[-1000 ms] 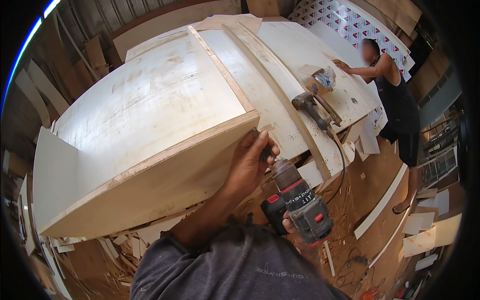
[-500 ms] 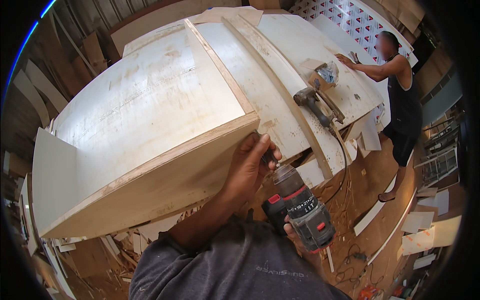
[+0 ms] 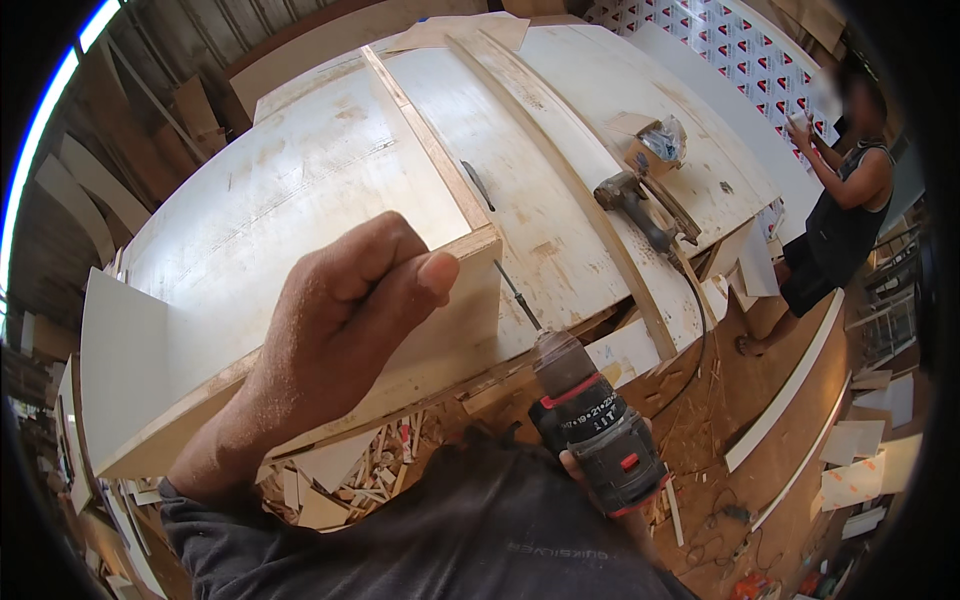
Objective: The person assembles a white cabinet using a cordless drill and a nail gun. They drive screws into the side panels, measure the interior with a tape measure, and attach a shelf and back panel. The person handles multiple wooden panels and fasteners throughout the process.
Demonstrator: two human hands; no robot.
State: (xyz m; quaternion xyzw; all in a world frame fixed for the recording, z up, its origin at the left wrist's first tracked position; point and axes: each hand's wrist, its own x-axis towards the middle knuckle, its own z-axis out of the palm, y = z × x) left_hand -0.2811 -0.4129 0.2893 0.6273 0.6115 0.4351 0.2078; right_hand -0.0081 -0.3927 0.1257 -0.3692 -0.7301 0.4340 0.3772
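My right hand [image 3: 632,522] grips a black and grey cordless drill [image 3: 610,440] with red trim, mostly hidden behind its body. Out of the chuck runs a long thin bit [image 3: 517,297], its tip close to the end of a pale wooden panel [image 3: 470,300]. My left hand [image 3: 345,310] is raised in front of that panel, fingers curled in and thumb pressed against them. Whatever it may hold is hidden. Beyond the panel's corner, beside a wooden rib [image 3: 425,135], a slim dark object [image 3: 478,186] shows; its kind is unclear.
A corded power tool [image 3: 635,210] and an open cardboard box [image 3: 650,145] rest on the large curved white surface [image 3: 270,180]. At the right, another person [image 3: 845,200] stands with both hands raised. Wood offcuts [image 3: 340,480] litter the floor below.
My left hand has left the drill's front end and moved left, uncovering the bit. The slim dark object now shows beyond the panel. The other person's hands have come off the white surface.
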